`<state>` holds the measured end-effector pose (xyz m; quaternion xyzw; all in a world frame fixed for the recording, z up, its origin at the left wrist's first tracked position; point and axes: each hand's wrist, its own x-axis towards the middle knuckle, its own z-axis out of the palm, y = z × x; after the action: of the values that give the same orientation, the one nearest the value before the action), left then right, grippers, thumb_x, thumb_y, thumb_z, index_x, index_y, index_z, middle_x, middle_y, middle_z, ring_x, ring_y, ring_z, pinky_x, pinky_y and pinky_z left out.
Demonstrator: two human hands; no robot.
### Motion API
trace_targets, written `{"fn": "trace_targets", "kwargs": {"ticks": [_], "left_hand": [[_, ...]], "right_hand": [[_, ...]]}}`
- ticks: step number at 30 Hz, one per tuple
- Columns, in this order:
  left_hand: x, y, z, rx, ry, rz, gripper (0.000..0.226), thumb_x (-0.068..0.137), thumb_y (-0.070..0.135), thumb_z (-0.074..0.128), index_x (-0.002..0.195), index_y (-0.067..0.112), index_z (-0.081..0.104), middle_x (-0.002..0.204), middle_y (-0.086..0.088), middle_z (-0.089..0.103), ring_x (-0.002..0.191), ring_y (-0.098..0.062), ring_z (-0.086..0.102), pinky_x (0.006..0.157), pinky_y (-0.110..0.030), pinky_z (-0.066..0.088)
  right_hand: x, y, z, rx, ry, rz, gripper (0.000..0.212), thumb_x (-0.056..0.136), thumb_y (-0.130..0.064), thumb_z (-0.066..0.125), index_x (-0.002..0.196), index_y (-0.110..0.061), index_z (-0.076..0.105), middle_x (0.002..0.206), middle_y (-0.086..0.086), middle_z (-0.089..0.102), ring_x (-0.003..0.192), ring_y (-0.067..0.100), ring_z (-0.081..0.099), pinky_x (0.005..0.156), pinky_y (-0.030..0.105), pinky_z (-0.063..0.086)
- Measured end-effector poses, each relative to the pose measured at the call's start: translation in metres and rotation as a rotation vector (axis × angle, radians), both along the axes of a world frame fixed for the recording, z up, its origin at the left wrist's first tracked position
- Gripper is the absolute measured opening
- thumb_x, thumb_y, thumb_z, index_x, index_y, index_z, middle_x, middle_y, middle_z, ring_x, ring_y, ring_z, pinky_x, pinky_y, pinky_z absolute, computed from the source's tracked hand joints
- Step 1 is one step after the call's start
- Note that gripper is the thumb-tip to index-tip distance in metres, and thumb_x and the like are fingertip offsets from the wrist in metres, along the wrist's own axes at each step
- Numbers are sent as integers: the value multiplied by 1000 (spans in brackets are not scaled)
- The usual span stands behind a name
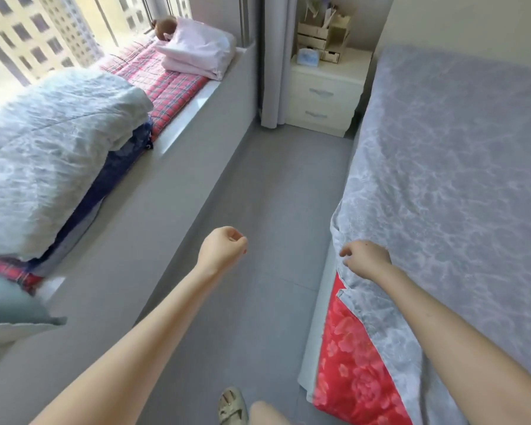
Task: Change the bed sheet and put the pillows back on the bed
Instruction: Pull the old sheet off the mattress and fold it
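1. Right grip [365,259] at the grey bed sheet [457,179] edge, fingers curled, can't tell if it's got cloth
2. Left grip [224,248]: loose fist above the floor [273,194], holding nothing
3. Sheet's on the bed [309,342]; folded pink linen [196,47] on the window ledge [190,105]

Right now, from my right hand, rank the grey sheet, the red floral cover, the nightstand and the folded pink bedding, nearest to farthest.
1. grey sheet: its edge is right at the right hand.
2. red floral cover: just below the hand.
3. nightstand: far end, straight ahead.
4. folded pink bedding: farthest, far left across the aisle.
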<state>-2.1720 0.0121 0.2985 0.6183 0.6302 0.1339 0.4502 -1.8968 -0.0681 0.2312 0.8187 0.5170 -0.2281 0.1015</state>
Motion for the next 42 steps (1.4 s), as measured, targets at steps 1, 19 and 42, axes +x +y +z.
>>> {"fn": "trace_targets", "kwargs": {"ticks": [1, 19, 42], "left_hand": [[-2, 14, 4, 6, -3, -4, 14, 76, 17, 52, 64, 17, 60, 77, -6, 70, 76, -28, 65, 81, -43, 55], [245, 341, 32, 39, -100, -251, 14, 86, 9, 51, 79, 7, 62, 77, -9, 67, 63, -19, 55, 76, -37, 55], [724, 810, -6, -240, -253, -197, 23, 95, 13, 48, 75, 7, 59, 72, -9, 59, 59, -17, 52, 59, -24, 48]], "right_hand": [[-5, 12, 5, 8, 5, 2, 35, 92, -18, 49, 123, -30, 59, 129, -6, 58, 119, 18, 53, 93, 28, 38], [201, 259, 55, 269, 129, -370, 18, 91, -22, 54, 98, -17, 69, 103, 2, 69, 94, 23, 63, 79, 31, 48], [615, 621, 32, 363, 140, -739, 28, 91, -24, 53, 94, 0, 66, 95, 15, 68, 90, 30, 64, 77, 42, 52]]}}
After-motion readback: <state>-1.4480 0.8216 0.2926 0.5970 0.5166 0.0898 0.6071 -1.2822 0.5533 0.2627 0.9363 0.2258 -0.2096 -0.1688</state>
